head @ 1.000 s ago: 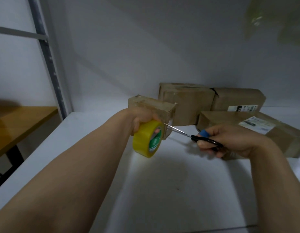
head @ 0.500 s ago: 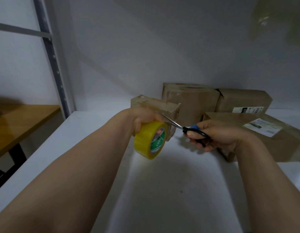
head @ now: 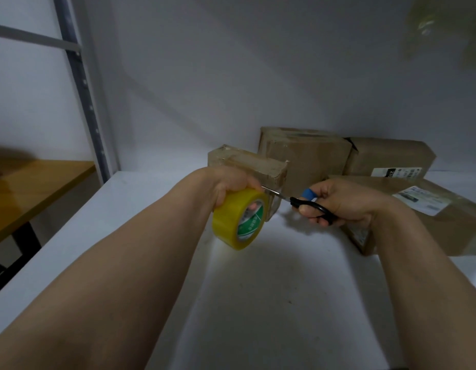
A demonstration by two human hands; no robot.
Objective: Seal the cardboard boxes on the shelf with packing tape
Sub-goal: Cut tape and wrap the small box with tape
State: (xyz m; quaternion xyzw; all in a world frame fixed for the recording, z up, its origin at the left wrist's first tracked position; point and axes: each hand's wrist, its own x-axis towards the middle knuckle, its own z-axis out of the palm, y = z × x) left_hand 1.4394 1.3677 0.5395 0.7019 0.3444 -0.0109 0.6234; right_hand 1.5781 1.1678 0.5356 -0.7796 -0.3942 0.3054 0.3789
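Cutting risk: scissors point(head: 295, 202) blades lie close to the fingers of the left hand point(head: 229, 185); a slip could nick them.
Left hand: grips tape roll point(head: 238, 221) beside small box point(head: 247, 162) on shelf point(head: 258, 289).
Right hand point(head: 346, 205): curled through scissors handles.

Blade tips of scissors point(head: 295, 202) hidden behind tape roll point(head: 238, 220) in left grip point(head: 229, 182). Label point(head: 418, 200) print beyond right grip point(head: 341, 204) too blurred to read.

Four boxes sit at the back right of the shelf point(head: 258, 303): the small box point(head: 245, 161) leftmost, the tall box point(head: 306, 150) just behind it, the back box point(head: 389, 156) to the right, and the flat box point(head: 445, 217) before that. The left hand point(head: 226, 182) holds the tape point(head: 231, 220) before the small box. The scissors point(head: 309, 205), in the right hand point(head: 346, 201), lie just right of the tape. A table point(head: 31, 182) stands left of the shelf.
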